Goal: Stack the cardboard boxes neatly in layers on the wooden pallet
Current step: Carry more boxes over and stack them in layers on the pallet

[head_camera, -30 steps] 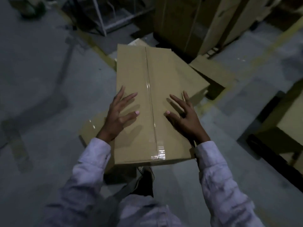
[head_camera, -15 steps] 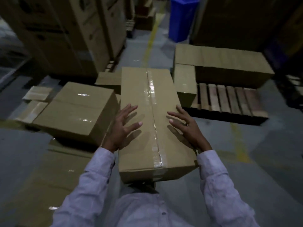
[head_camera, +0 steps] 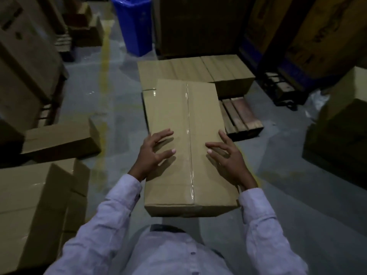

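Fingers [head_camera: 164, 133] of the left hand [head_camera: 153, 157] are splayed and only lightly bent over the top of the long taped cardboard box [head_camera: 168, 108]. No curl round an edge, nothing pinched. The right hand [head_camera: 230, 161] mirrors it, fingers [head_camera: 215, 144] fanned out on the other side of the clear tape seam [head_camera: 188, 116], both thumb tips nearest that seam. Does every tip actually touch the top? Can't tell, some look to hover over their shadows. The box runs lengthways away from the person, near end close to the body, far end overlapping the wooden pallet [head_camera: 241, 116] in view. Progress, as a judgement: early. A back row of boxes [head_camera: 174, 70] sits on the pallet's far side and bare wood shows front-right, so layer 1 isn't full. This box looks headed for the front-left spot, not yet down as far as can be seen. Left to do: place it, fill the bare part, bring in the loose boxes [head_camera: 59, 139] lying on the floor [head_camera: 119, 126] at left, then the upper layers. Hidden: the box's underside and whatever bears its weight, both palms, and the pallet's front-left bar a sliver of another box [head_camera: 149, 93]. Light's dim, so back-row seams are too faint to count and print on the tall cartons [head_camera: 198, 22] in the bkgd is unreadable.
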### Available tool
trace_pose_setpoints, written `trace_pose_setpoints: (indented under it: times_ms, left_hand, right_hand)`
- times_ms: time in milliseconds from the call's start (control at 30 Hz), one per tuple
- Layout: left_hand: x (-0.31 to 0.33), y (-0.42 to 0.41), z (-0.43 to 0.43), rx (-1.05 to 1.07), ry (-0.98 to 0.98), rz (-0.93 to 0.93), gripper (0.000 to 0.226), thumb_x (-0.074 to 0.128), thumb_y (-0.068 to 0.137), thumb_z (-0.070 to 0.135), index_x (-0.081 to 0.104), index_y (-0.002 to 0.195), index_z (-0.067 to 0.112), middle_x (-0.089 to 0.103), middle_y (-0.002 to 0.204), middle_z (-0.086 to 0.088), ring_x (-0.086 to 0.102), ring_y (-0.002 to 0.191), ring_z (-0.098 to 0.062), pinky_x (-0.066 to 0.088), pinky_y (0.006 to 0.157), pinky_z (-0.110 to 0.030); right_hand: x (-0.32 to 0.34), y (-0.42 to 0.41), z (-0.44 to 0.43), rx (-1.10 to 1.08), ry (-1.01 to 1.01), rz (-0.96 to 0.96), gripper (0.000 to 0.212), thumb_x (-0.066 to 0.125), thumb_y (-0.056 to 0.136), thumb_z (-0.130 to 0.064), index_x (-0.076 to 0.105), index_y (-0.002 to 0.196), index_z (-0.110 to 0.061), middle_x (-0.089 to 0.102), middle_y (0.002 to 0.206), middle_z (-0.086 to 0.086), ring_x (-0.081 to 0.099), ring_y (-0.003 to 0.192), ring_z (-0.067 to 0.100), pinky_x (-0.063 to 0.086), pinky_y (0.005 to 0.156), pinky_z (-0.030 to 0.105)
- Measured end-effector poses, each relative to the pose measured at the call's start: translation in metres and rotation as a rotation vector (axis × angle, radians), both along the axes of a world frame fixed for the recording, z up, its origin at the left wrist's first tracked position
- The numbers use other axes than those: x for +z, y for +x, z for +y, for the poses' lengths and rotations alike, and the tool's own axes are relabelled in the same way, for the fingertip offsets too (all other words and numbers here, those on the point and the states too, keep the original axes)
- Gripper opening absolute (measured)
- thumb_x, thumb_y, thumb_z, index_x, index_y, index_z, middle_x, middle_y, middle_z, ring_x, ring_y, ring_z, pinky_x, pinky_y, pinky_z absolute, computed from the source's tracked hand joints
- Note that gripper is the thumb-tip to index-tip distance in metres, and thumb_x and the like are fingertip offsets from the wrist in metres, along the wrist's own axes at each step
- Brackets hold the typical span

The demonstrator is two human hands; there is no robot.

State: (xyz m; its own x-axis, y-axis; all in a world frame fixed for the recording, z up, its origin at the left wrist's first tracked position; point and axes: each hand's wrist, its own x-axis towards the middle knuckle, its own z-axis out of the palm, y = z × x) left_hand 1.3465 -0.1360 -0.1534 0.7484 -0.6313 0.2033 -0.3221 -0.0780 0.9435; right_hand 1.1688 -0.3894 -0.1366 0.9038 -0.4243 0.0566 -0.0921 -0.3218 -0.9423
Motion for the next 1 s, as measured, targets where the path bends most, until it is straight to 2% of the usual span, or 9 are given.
trace_pose_setpoints:
  times_ms: [33, 133, 200, 333, 400, 533, 667, 900, 1000]
  left_hand:
    - [-0.004, 0.012, -0.018, -0.016, 0.016, -0.017, 0.064, 0.088, 0.084, 0.038, 0.066, 0.143, 0.028, 0.059, 0.153, 0.007, 0.055, 0.143, -0.017, 0.044, 0.119, -0.058]
    - [-0.018, 0.034, -0.07, -0.057, 0.079, -0.082, 0.059, 0.083, 0.086, 0.044, 0.067, 0.141, 0.034, 0.056, 0.154, 0.016, 0.049, 0.146, -0.013, 0.033, 0.122, -0.066]
    - [-0.028, 0.046, -0.107, -0.083, 0.112, -0.112, 0.056, 0.082, 0.086, 0.043, 0.067, 0.14, 0.036, 0.053, 0.156, 0.021, 0.043, 0.149, -0.009, 0.027, 0.124, -0.068]
    - [-0.057, 0.072, -0.178, -0.089, 0.159, -0.127, 0.052, 0.083, 0.086, 0.036, 0.07, 0.135, 0.035, 0.05, 0.158, 0.02, 0.038, 0.153, -0.012, 0.02, 0.126, -0.068]
    - [-0.079, 0.093, -0.216, -0.073, 0.168, -0.138, 0.048, 0.082, 0.085, 0.038, 0.072, 0.132, 0.032, 0.051, 0.158, 0.017, 0.04, 0.152, -0.014, 0.016, 0.128, -0.067]
    - [-0.129, 0.134, -0.299, -0.006, 0.261, -0.063, 0.045, 0.078, 0.083, 0.042, 0.074, 0.127, 0.034, 0.047, 0.162, 0.016, 0.034, 0.156, -0.026, 0.016, 0.126, -0.069]
    - [-0.177, 0.183, -0.363, 0.046, 0.265, 0.019, 0.044, 0.077, 0.082, 0.047, 0.076, 0.123, 0.032, 0.049, 0.162, 0.012, 0.039, 0.153, -0.025, 0.025, 0.121, -0.072]
    - [-0.271, 0.265, -0.435, 0.126, 0.265, 0.138, 0.042, 0.073, 0.084, 0.047, 0.077, 0.122, 0.028, 0.048, 0.163, 0.009, 0.041, 0.153, -0.02, 0.018, 0.121, -0.075]
    - [-0.329, 0.303, -0.448, 0.161, 0.239, 0.132, 0.04, 0.073, 0.085, 0.044, 0.077, 0.121, 0.027, 0.048, 0.164, 0.008, 0.042, 0.153, -0.021, 0.018, 0.121, -0.075]
  right_hand:
    - [-0.002, 0.007, -0.016, -0.023, -0.01, 0.009, 0.021, 0.081, 0.097, -0.026, 0.083, 0.116, -0.034, 0.031, 0.171, -0.023, 0.035, 0.154, -0.002, 0.052, 0.114, 0.031]
    - [-0.003, 0.019, -0.057, -0.089, -0.069, 0.068, 0.021, 0.081, 0.097, -0.028, 0.082, 0.117, -0.034, 0.033, 0.17, -0.023, 0.031, 0.152, -0.01, 0.041, 0.104, 0.004]
    - [-0.015, 0.029, -0.092, -0.125, -0.085, 0.071, 0.022, 0.082, 0.096, -0.025, 0.083, 0.116, -0.032, 0.036, 0.169, -0.022, 0.034, 0.15, -0.013, 0.04, 0.101, 0.0]
    - [-0.053, 0.059, -0.167, -0.142, -0.062, 0.139, 0.023, 0.084, 0.094, -0.02, 0.084, 0.114, -0.031, 0.039, 0.168, -0.021, 0.036, 0.151, -0.006, 0.038, 0.105, 0.001]
    - [-0.077, 0.083, -0.209, -0.129, -0.061, 0.136, 0.025, 0.085, 0.093, -0.018, 0.084, 0.114, -0.031, 0.039, 0.168, -0.021, 0.037, 0.152, -0.004, 0.038, 0.108, 0.004]
    - [-0.129, 0.15, -0.304, -0.066, -0.051, 0.157, 0.027, 0.086, 0.092, -0.017, 0.083, 0.114, -0.032, 0.038, 0.169, -0.02, 0.036, 0.155, 0.002, 0.042, 0.119, 0.03]
    - [-0.177, 0.213, -0.38, 0.038, -0.076, 0.179, 0.029, 0.084, 0.093, -0.018, 0.081, 0.119, -0.032, 0.034, 0.171, -0.018, 0.035, 0.155, 0.001, 0.045, 0.119, 0.038]
    - [-0.278, 0.323, -0.467, 0.166, -0.043, 0.209, 0.032, 0.082, 0.095, -0.02, 0.079, 0.125, -0.033, 0.029, 0.174, -0.015, 0.03, 0.16, 0.008, 0.046, 0.119, 0.056]
    - [-0.332, 0.371, -0.484, 0.214, -0.067, 0.179, 0.033, 0.082, 0.096, -0.021, 0.078, 0.126, -0.033, 0.027, 0.175, -0.015, 0.03, 0.16, 0.009, 0.046, 0.118, 0.058]
